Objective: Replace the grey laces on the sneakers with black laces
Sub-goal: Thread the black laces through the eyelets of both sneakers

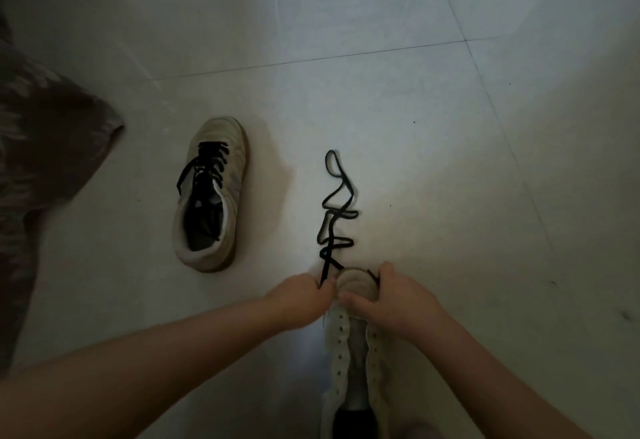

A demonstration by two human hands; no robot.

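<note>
The floor (381, 99) is pale glossy tile, lit dimly, with thin grout lines crossing at the far right and streaks of reflected light running toward the far edge of the view. At the left edge a dark patterned cloth (45, 148) lies bunched on the tiles (what it belongs to cannot be told).

Two sneakers are in view, both pale beige. The laced sneaker (211, 193) sits on the floor left of centre, toe pointing away, its opening toward the person, with a black lace crossed through its eyelets and one loose end trailing off its left side. The unlaced sneaker (356, 334) lies near the bottom edge of the view, just right of centre, toe away, its eyelet rows bare and its tongue exposed. The two sneakers stand well apart.

A loose black lace (337, 210) snakes in loops across the tiles beyond the toe of the unlaced sneaker, running back toward the hands; that makes two black laces counted, one threaded and one loose.

Two bare hands meet at the toe of the unlaced sneaker. The left hand (301, 295) has its fingers curled, pinching one end of the loose black lace beside the toe. The right hand (394, 296) is wrapped over the toe, thumb across the front of the upper, and a short dark bit of lace shows at its fingertips (whether it is pinched there cannot be told).
</note>
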